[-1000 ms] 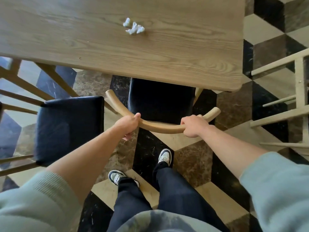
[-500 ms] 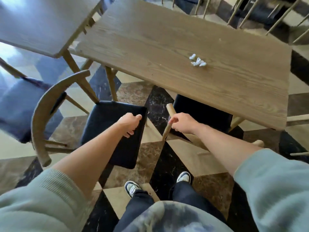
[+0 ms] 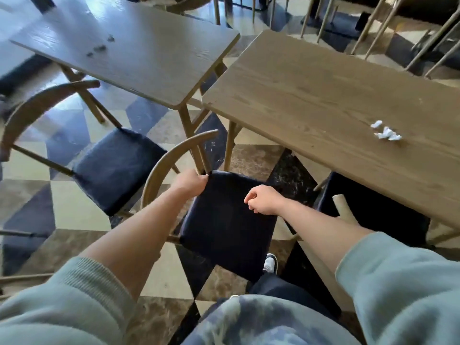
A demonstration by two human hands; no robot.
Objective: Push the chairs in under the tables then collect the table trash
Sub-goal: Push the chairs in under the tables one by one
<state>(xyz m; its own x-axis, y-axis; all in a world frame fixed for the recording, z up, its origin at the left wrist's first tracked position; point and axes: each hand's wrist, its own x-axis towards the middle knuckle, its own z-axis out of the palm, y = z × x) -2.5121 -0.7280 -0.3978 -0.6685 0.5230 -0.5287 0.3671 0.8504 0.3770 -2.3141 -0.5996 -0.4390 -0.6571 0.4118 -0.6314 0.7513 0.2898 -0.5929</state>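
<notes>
**Risk note: second chair about to be taken, hands not yet set**

Risks, judged from this view. The near wooden chair with curved backrest and dark blue padded seat (image 3: 231, 220) stands out from the light brown wood-grain surface (image 3: 323, 100), turned at an angle to it. A push from one corner would likely swing it rather than slide it, and its backrest end lies close to the legs of the darker wooden surface (image 3: 139, 51) on the left; a snag there is plausible. The far chair with the same dark seat (image 3: 117, 168) stands near on the left and could be knocked. The crumpled white paper trash (image 3: 385, 133) lies on the light surface near its right end, not yet collected.

Pose. Left hand (image 3: 190, 183) is at the seat's far left corner, where the backrest strut meets it; fingers curled, seemingly gripping strut or seat edge, though I cannot tell which. Right hand (image 3: 263, 200) hovers over the seat's right edge, fingers loosely curled, holding nothing. Both forearms are extended, sleeves pushed up.
</notes>
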